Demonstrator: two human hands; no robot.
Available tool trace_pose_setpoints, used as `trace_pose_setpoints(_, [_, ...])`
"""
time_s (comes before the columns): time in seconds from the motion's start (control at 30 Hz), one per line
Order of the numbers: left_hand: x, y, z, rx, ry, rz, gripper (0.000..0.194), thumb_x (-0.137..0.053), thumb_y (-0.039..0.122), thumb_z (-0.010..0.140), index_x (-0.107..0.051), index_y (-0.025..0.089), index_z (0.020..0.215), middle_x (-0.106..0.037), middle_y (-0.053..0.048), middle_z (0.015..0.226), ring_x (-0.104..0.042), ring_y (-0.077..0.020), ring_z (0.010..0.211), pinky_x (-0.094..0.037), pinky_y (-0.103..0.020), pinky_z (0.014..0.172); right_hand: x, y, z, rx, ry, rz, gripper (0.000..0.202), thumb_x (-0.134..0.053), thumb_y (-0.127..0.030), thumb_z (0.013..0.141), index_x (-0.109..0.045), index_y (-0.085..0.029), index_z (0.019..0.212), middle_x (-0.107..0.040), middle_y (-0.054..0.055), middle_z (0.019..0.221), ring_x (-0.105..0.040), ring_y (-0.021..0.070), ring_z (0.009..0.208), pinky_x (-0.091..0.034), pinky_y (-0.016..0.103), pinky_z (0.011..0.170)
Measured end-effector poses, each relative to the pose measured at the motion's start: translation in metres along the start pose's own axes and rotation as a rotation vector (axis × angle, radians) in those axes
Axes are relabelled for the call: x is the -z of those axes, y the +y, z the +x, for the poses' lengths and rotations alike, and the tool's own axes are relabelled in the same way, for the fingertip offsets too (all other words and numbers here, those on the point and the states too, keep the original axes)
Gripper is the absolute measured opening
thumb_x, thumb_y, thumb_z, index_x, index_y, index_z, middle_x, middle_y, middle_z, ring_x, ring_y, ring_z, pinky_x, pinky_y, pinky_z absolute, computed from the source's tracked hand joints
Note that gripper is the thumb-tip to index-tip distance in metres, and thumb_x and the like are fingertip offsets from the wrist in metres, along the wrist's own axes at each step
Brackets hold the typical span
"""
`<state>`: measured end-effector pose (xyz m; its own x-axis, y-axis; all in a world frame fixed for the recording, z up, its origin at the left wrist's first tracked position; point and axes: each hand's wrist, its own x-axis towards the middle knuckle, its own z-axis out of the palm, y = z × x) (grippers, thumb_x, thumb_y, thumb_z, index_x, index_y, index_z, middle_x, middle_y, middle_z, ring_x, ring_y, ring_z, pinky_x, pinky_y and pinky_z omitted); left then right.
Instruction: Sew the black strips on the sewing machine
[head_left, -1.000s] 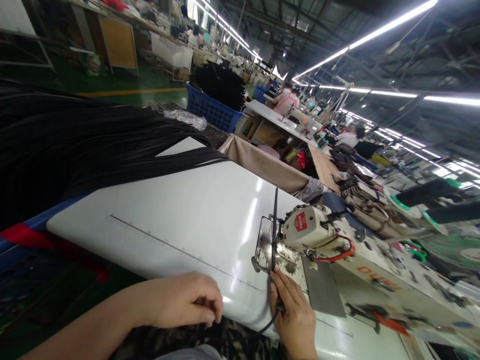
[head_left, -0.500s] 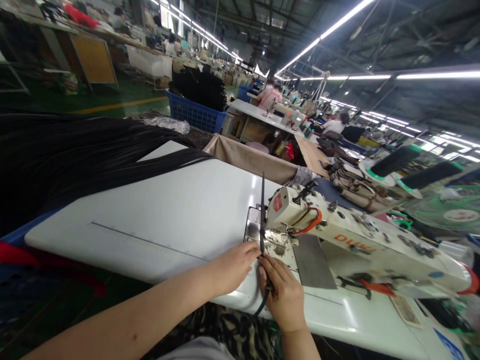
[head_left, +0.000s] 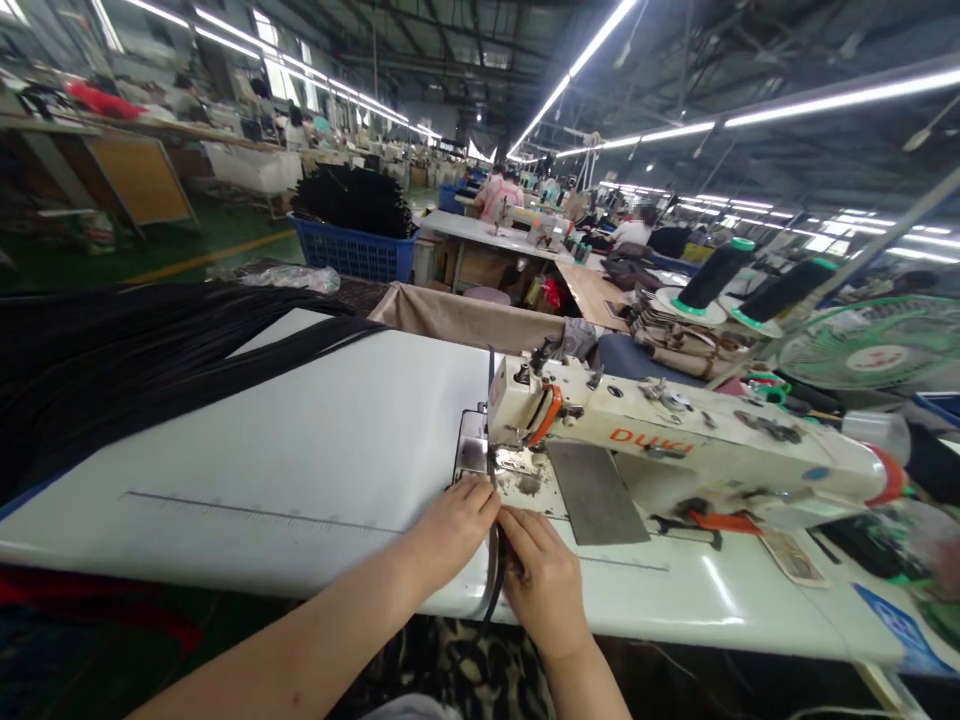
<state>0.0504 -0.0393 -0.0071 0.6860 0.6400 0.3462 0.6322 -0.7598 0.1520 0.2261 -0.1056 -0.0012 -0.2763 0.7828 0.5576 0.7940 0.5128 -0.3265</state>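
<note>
A narrow black strip [head_left: 493, 575] runs under the head of a white sewing machine [head_left: 592, 405] and hangs over the table's front edge. My left hand [head_left: 466, 512] is closed on the strip just in front of the metal needle plate [head_left: 472, 442], its fingers pressed together. Close beside it, my right hand [head_left: 541, 568] has its fingers curled round the strip from the right, thumb partly hidden. The fingertips of both hands almost meet. The needle itself is hidden by the machine head.
A heap of long black strips [head_left: 150, 370] covers the left side of the white table [head_left: 322, 420]. Behind stands a blue basket [head_left: 352, 248] with dark pieces. Thread cones [head_left: 716, 275] and a green fan [head_left: 877, 345] are at the right. Co-workers sit farther back.
My view has turned and levelled, so the machine and table appear farther left. Both hands stay at the strip, and its near end now hangs straighter over the edge.
</note>
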Motion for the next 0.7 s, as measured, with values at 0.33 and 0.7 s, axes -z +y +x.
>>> trace_pose_setpoints(0.33, [-0.007, -0.007, -0.011, -0.081, -0.008, 0.088, 0.045, -0.038, 0.000, 0.095, -0.064, 0.011, 0.129, -0.066, -0.017, 0.134, -0.062, -0.0270, 0.129, -0.048, -0.043, 0.117, 0.046, 0.035, -0.080, -0.748, 0.490, 0.309, 0.020, -0.066, -0.033, 0.092, -0.078, -0.020, 0.101, -0.074, 0.007, 0.094, -0.067, 0.0197, 0.083, -0.056, 0.032, 0.074])
trace_pose_setpoints(0.7, [-0.039, -0.046, -0.031, -0.230, 0.188, 0.072, 0.049, -0.036, 0.005, 0.092, -0.068, 0.012, 0.129, -0.064, -0.015, 0.138, -0.065, -0.0275, 0.123, -0.053, -0.041, 0.110, 0.088, 0.075, -0.219, -1.582, 0.937, 0.519, 0.036, -0.067, -0.049, 0.090, -0.068, -0.014, 0.094, -0.068, 0.003, 0.074, -0.058, 0.0114, 0.055, -0.041, 0.022, 0.046])
